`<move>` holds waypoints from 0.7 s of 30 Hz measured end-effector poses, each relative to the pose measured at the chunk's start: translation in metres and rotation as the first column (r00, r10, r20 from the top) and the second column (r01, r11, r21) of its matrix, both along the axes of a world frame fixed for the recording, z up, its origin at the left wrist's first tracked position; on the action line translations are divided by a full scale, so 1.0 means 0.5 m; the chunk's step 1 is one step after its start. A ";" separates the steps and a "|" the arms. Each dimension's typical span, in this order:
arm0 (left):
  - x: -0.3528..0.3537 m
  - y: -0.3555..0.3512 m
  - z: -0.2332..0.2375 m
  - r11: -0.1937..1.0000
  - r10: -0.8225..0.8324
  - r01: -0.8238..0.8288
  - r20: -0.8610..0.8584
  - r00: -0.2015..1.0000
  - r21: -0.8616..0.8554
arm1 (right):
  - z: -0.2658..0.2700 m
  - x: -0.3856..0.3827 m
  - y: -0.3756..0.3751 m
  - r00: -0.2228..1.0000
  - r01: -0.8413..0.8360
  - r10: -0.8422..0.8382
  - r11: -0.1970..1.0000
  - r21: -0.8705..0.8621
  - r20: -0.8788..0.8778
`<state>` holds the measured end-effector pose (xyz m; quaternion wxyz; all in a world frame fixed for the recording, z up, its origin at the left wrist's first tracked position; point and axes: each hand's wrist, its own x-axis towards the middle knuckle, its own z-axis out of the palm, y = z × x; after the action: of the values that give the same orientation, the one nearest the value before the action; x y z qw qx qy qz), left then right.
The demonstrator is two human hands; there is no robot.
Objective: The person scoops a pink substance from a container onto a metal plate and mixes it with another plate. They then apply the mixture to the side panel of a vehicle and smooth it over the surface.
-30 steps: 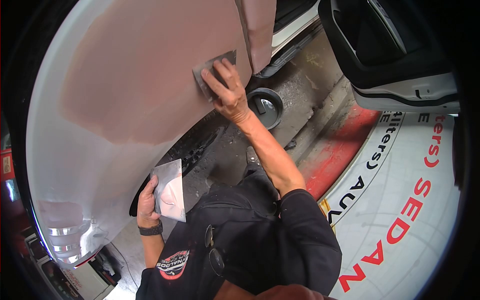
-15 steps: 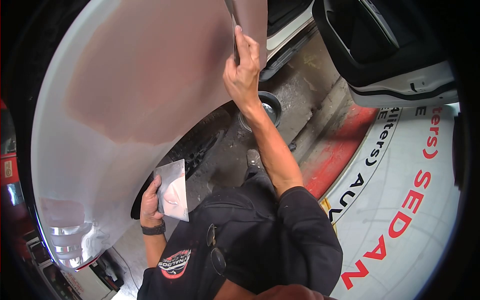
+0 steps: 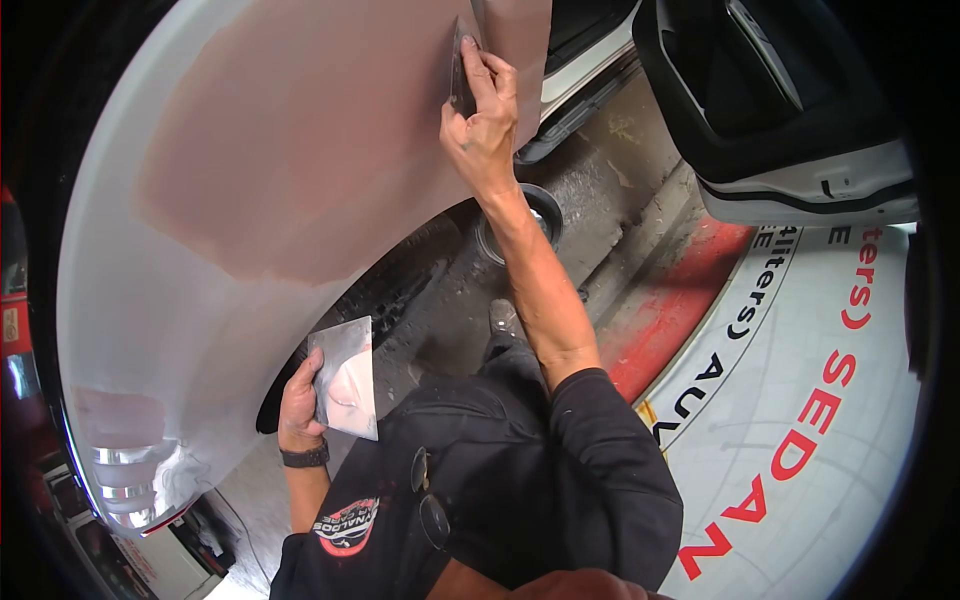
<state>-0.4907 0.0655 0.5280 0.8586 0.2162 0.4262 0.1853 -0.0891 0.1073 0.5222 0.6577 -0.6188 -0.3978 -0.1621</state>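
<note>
My right hand [image 3: 485, 125] is closed on a thin dark putty spreader [image 3: 461, 80]. The spreader lies against the car's body panel [image 3: 290, 150] near a panel edge at the top, index finger along its blade. A wide pinkish-brown filler patch covers much of this pale panel. Low on the left, my left hand [image 3: 301, 400] grips a flat, light mixing plate [image 3: 328, 395] by its edge. Smooth pale pink putty [image 3: 352, 382] is spread on that plate. A dark watch is on the left wrist.
The wheel arch and tyre [image 3: 385, 290] open below the panel. Behind my right arm is a round black pan [image 3: 540, 215] on the floor. An open car door [image 3: 790, 130] stands upper right, above a printed white banner [image 3: 800, 400]. A red-painted kerb [image 3: 670, 310] runs beside it.
My right hand has shifted slightly up and left, and the spreader now lies flatter on the panel with more of its blade visible. My left hand and the plate stay nearly still.
</note>
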 end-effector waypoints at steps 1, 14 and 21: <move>0.003 0.000 0.002 1.000 -0.005 0.005 0.005 1.000 -0.012 | -0.006 0.001 -0.001 0.999 -0.006 0.005 1.000 0.009 0.043; 0.034 0.009 -0.001 0.999 -0.029 0.030 -0.004 1.000 0.022 | -0.104 -0.077 -0.080 0.867 -0.192 0.300 0.937 -0.291 0.397; 0.068 0.015 -0.007 0.998 -0.059 0.057 0.059 0.997 0.040 | -0.092 -0.099 -0.148 0.832 -0.345 0.476 0.847 -0.404 0.286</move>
<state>-0.4567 0.0730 0.5244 0.8718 0.2391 0.3902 0.1749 -0.1385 0.0331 0.4761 0.4734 -0.5771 -0.6628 -0.0598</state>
